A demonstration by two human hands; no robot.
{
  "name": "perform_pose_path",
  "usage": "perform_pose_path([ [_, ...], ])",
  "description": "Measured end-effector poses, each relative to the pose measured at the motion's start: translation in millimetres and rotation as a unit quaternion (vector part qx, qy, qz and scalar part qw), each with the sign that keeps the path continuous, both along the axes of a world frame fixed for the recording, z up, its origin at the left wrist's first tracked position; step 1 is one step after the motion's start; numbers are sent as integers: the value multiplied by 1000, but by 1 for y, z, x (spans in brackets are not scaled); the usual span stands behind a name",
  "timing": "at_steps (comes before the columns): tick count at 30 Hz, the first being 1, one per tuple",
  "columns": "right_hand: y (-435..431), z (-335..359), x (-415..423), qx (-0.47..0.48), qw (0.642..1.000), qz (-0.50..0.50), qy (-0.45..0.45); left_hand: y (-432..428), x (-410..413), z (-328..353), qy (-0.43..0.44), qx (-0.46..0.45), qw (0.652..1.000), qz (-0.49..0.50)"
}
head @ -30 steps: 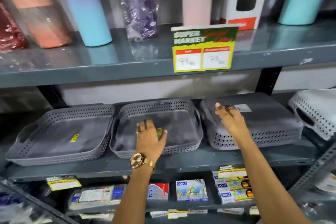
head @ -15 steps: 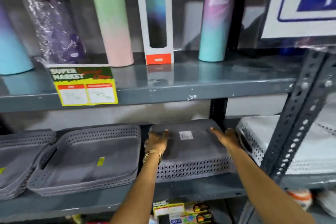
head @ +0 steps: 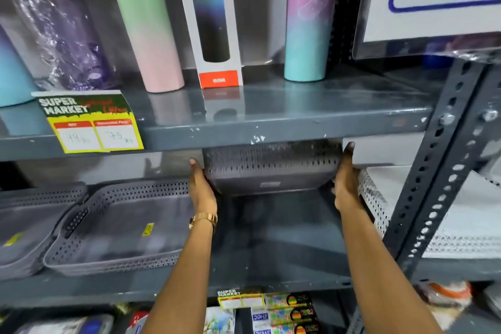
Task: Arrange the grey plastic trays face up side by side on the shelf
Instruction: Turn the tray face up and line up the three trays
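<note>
I hold a grey perforated tray (head: 271,171) lifted off the middle shelf (head: 284,238), tilted with its near edge up so the bottom with its white label faces me. My left hand (head: 202,190) grips its left side and my right hand (head: 345,184) grips its right side. The tray's top edge is hidden behind the upper shelf (head: 271,122). Two more grey trays lie face up on the same shelf: one (head: 122,225) just left of my left hand and another (head: 24,230) at the far left, cut off by the frame.
White perforated trays (head: 444,214) sit to the right behind a slotted steel upright (head: 439,171). Tall bottles (head: 309,22) and a boxed bottle (head: 211,22) stand on the upper shelf, which carries a price tag (head: 92,122). Small boxed goods (head: 284,312) fill the shelf below.
The upside-down tray has been lifted off the shelf and tipped up, with both hands now clasping its sides. The view has shifted slightly to the right and closer.
</note>
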State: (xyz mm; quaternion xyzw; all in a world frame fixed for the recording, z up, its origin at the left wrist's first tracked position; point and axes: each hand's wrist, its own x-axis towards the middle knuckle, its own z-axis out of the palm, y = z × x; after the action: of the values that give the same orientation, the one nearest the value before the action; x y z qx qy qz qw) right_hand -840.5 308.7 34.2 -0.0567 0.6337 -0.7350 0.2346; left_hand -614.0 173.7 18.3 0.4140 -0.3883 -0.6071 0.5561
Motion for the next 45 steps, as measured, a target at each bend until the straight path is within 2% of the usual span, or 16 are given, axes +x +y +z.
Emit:
perform_pose_path([
  [4,13,-24,8,5,994,-48,-93,18,13,-15,-101,2,995,-5],
  [8,29,-67,27,123,984,-57,-113,40,41,-56,-181,-16,983,14],
  [10,43,-71,29,180,978,-81,-62,47,42,-56,-269,-51,962,6],
  [12,50,-74,35,252,964,-70,36,50,49,-54,-319,-71,945,-3],
  [15,44,-70,58,390,896,-62,205,53,73,-49,-380,-134,915,16],
  [17,31,-63,79,403,867,-18,294,51,93,-41,-412,-196,889,44],
  [19,12,-58,112,340,867,69,357,44,121,-35,-458,-240,852,76],
  [22,-23,-56,169,318,839,214,386,19,177,-34,-535,-263,794,118],
  [24,-48,-58,201,349,814,269,378,-3,222,-37,-584,-224,772,112],
  [29,-90,-66,241,402,795,331,310,-67,322,-45,-689,-89,718,40],
  [33,-96,-81,251,437,786,321,298,-103,364,-48,-686,-55,721,-76],
  [35,-96,-86,258,451,781,299,311,-112,373,-47,-675,-72,728,-95],
  [38,-91,-89,273,465,772,268,342,-115,380,-49,-665,-112,734,-78],
  [40,-89,-92,281,473,768,227,368,-116,386,-56,-644,-127,752,-48],
  [43,-90,-97,283,484,770,173,377,-121,390,-70,-608,-124,784,0],
  [45,-97,-98,282,492,771,158,372,-128,387,-73,-604,-114,789,24],
])
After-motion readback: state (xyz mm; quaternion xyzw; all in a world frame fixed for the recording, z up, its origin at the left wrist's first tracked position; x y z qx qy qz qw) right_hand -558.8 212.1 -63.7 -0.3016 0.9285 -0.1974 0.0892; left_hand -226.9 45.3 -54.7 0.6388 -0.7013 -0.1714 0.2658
